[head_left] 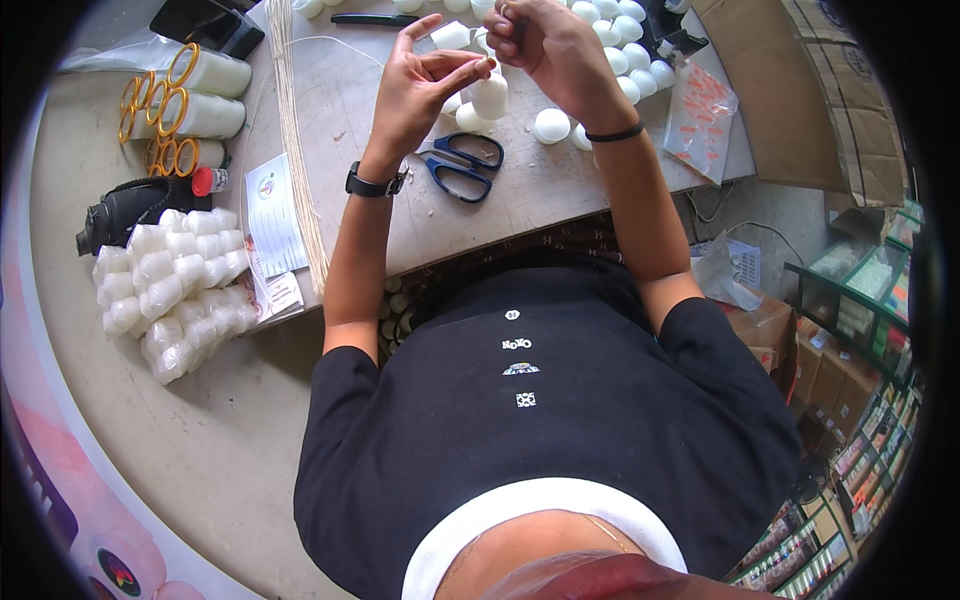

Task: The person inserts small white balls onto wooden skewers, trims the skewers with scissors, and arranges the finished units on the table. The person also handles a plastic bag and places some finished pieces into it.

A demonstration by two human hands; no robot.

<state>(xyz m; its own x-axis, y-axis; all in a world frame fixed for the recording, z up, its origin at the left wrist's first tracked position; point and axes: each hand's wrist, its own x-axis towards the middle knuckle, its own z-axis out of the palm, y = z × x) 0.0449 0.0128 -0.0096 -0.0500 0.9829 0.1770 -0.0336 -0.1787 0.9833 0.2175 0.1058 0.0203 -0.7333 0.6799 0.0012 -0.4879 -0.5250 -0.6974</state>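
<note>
White bottle is stood upright on the worktop near its far edge, directly under both hands, long axis vertical. Left hand is the nearer one; its grip is pinched together on a thin pale strand just above the bottle top. Right hand is held higher and farther, fingers closed on something small, not identifiable. Blue scissors lie just nearer the front edge.

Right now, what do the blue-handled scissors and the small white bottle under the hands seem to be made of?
Blue-handled scissors: handles look like smooth moulded plastic; blades, mostly hidden, are probably metal. Small white bottle: opaque, matte white, seemingly plastic.
</note>
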